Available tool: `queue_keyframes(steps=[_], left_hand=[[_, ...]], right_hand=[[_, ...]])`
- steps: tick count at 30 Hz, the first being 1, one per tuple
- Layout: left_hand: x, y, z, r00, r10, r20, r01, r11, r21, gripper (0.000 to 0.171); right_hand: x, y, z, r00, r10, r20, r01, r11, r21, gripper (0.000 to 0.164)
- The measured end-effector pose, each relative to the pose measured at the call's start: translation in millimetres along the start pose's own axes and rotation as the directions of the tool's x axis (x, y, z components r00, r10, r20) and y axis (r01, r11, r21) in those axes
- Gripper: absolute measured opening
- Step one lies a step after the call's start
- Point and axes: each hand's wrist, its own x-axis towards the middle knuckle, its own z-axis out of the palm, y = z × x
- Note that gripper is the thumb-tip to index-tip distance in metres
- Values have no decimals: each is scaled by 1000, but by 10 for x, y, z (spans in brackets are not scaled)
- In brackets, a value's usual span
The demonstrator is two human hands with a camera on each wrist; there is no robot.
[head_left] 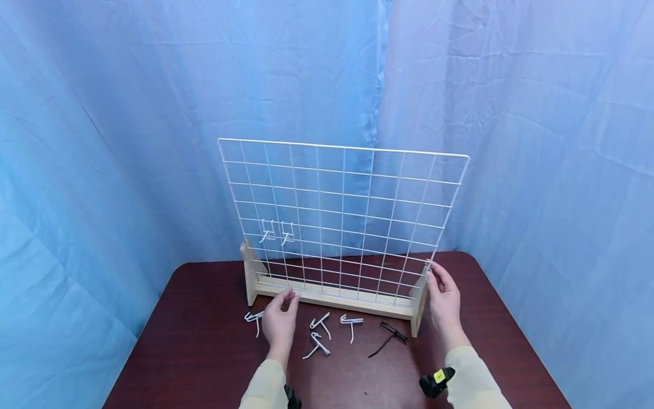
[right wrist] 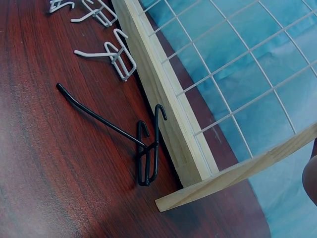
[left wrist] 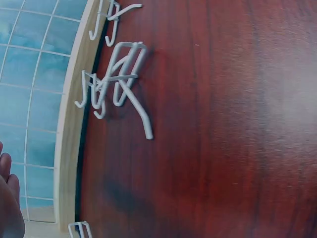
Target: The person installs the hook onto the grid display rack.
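A white wire grid panel (head_left: 343,213) stands upright in a wooden stand (head_left: 332,298). My right hand (head_left: 445,301) is at the panel's right edge, finger and thumb pinching it near the top of the stand's side piece; the right wrist view shows only a bit of that hand. My left hand (head_left: 280,326) is in front of the stand's bottom rail, fingers loosely bent, with nothing visible in them. Two white hooks (head_left: 288,234) hang on the grid's left part. White hooks (head_left: 351,321) and a black hook (right wrist: 148,148) lie before the stand.
The dark red wooden table (head_left: 204,341) carries the stand and several loose hooks in front of it. Blue curtains (head_left: 153,142) surround the table at the back and both sides.
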Motion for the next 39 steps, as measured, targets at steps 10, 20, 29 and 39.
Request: queue_keyframes(steps=[10,20,29,39], left_hand=[[-212,-112,-24,999,-33,-3,33,999,-8,24],[-460,-251,-31,993,-113,21,113,993,-19,24],[-613,-331,-70,991,-123,51,123,992,11,25],[-732,-453,-97,998,-1,70,-4,998,68,26]], right_hand=[[-8,-14,1,1000,-23,8,23,1000,2,34],[8,-3,-1,1000,-8,5,8,1000,6,36],[15,16,-1,1000,-23,-1,23,999,39,33],[-2,1,9,1000,-15,-10,16,1000,22,32]])
